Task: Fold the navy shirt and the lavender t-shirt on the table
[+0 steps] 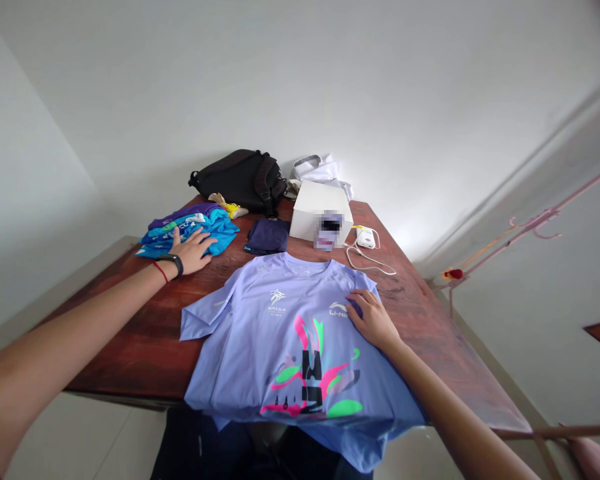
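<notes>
Wooden table (130,353), lilac shirt (260,333) spread over its near edge.
Blue clothes (223,230) lie bunched, partly under the spread left hand (193,253), which grips nothing; the right hand (375,321) rests loosely bent on the shirt's chest, whether pinching cloth I cannot tell.

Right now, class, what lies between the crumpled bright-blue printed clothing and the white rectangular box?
In the head view, a folded dark navy cloth lies on the reddish-brown table between the blue clothing and the white box.

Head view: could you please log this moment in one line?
left hand: at blue clothing | right hand: on lavender T-shirt | T-shirt: spread on table, overhanging near edge
</notes>
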A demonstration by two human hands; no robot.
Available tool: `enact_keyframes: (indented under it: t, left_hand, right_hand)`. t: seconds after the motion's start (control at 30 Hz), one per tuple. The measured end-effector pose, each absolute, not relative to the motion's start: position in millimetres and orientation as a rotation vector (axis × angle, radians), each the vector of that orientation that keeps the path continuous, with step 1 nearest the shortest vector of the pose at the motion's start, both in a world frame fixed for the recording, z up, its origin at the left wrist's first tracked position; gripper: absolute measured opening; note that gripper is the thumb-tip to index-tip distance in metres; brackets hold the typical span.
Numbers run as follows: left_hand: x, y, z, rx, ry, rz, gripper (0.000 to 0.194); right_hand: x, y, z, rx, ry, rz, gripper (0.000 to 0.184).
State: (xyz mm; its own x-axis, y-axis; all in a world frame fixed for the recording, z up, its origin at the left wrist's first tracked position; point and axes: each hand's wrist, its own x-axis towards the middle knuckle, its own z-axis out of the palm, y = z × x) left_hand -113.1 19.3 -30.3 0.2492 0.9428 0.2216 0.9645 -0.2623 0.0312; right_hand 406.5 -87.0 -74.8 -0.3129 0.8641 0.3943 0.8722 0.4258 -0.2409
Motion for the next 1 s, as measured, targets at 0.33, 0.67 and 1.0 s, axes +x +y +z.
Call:
enact_keyframes:
  t: [0.33, 0.67, 1.0]
  left_hand:
    - [-31, -125, -30, -2.170, -1.999, -0.183, 0.064]
    - [-65, -123, -30, -2.182, -2.189, -0.170, 0.037]
    - [-122, -79, -8, -1.869, -2.212, -0.255, 0.039]
  right_hand:
    - [405, -88, -74, -1.496, -2.192, -0.022, 0.029]
    - [409, -84, -78, -1.452, -2.175, -0.007, 0.026]
    - [410, -82, -77, -1.433, -2.166, 0.041, 0.024]
